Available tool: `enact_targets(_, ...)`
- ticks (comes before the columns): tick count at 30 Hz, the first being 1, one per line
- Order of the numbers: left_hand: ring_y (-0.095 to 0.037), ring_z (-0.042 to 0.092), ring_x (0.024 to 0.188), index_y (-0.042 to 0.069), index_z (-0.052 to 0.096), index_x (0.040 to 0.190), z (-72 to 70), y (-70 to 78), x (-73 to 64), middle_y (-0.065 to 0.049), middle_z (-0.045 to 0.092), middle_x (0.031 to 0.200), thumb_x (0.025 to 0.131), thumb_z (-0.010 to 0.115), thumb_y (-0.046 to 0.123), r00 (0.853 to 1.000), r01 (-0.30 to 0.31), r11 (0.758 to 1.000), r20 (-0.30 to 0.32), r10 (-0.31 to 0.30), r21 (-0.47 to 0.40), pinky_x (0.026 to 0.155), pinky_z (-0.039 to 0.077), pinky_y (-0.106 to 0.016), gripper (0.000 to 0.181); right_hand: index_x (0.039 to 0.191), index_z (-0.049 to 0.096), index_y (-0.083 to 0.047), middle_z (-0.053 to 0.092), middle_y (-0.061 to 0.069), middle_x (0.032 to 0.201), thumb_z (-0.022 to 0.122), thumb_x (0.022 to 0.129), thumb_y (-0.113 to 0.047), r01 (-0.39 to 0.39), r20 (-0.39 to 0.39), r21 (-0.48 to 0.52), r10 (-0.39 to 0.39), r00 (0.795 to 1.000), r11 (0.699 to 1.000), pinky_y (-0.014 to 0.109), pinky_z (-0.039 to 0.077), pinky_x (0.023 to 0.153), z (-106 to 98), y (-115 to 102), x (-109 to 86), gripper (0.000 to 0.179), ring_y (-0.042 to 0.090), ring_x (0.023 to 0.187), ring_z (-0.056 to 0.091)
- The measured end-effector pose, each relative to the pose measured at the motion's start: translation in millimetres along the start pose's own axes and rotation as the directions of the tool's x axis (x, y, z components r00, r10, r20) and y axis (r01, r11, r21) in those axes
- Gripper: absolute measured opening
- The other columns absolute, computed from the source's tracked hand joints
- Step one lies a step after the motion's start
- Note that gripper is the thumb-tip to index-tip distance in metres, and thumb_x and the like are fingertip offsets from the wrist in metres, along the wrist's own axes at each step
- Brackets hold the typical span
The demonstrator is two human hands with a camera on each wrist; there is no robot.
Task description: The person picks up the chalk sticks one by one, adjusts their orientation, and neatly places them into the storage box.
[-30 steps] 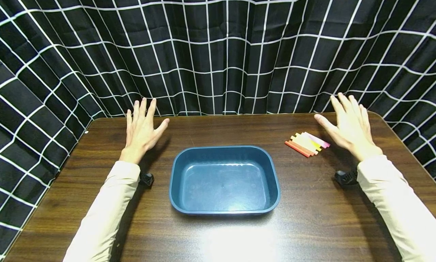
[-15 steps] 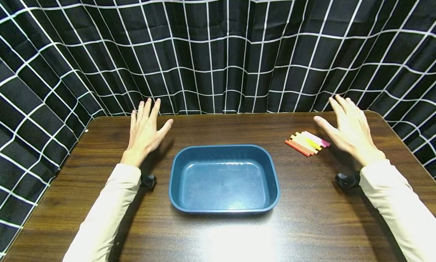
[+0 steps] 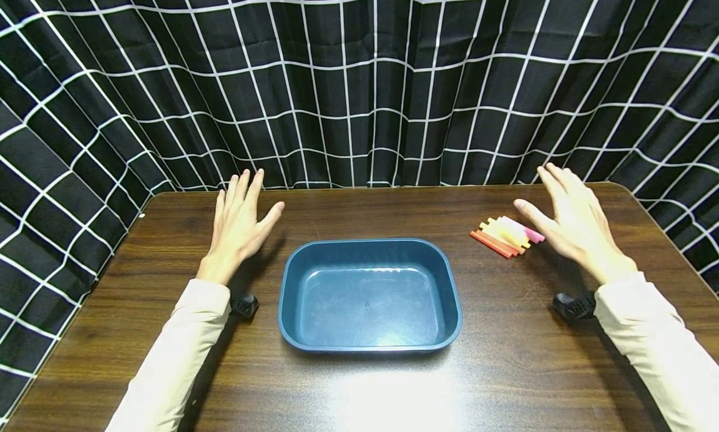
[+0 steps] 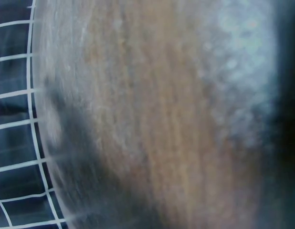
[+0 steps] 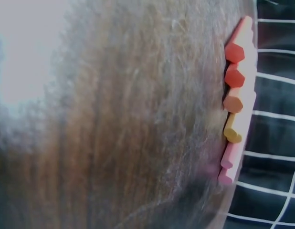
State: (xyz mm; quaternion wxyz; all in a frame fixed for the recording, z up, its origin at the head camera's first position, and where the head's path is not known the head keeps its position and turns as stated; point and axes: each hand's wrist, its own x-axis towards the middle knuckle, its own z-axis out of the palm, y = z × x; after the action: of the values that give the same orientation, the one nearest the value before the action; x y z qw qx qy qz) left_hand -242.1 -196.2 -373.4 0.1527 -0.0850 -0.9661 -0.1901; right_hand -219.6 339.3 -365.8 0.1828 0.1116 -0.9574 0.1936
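Observation:
Several coloured sticks with six-sided ends, like crayons (image 3: 502, 237), lie side by side at the right of the table, in red, orange, yellow and pink. Their ends (image 5: 234, 77) face the camera in the right wrist view. My right hand (image 3: 581, 229) hovers just right of them, fingers extended and thumb spread, holding nothing. On the other side my left hand (image 3: 238, 226) is held over the table with straight fingers, also holding nothing. Between the hands stands a blue rectangular plastic tub (image 3: 367, 307) with nothing in it. Neither hand appears in its wrist view.
The brown wood-grain table (image 3: 371, 213) ends at a rounded back edge. Behind it and along its sides hangs a black curtain (image 3: 371, 88) with a white grid. Light glares off the table in front of the tub.
Compared with a second ago, my left hand has shifted slightly right, and my right hand has drawn a little toward me. The tub and the crayons stay where they were.

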Motion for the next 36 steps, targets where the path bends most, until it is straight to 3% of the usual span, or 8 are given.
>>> enact_targets(18, -0.038, 0.016, 0.153, 0.014, 0.028, 0.157, -2.6, 7.2, -13.2, -0.02, 0.026, 0.162, 0.097, 0.052, 0.048, 1.0, 0.004, 0.998, -0.014, -0.005, -0.055, 0.124, 0.011, -0.059, 0.073, 0.151, 0.035, 0.002, 0.03, 0.025, 0.159, 0.062, 0.095, -0.042, 0.001, 0.003, 0.054, -0.001, 1.0, 0.999, 0.057, 0.018, 0.123, 0.5, -9.6, -10.6, 0.076, 0.043, 0.149, 0.025)
enact_targets(36, -0.036, 0.014, 0.154, 0.016, 0.026, 0.158, -9.0, 17.8, -30.7, -0.017, 0.022, 0.164, 0.099, 0.049, 0.046, 0.999, 0.021, 0.992, 0.036, -0.017, -0.124, 0.124, 0.012, -0.06, 0.07, 0.153, 0.036, -0.005, 0.034, 0.023, 0.158, 0.067, 0.093, -0.038, -0.011, 0.065, 0.111, 0.004, 0.998, 0.994, 0.062, 0.023, 0.119, 1.9, -30.6, -22.8, 0.075, 0.044, 0.146, 0.029)
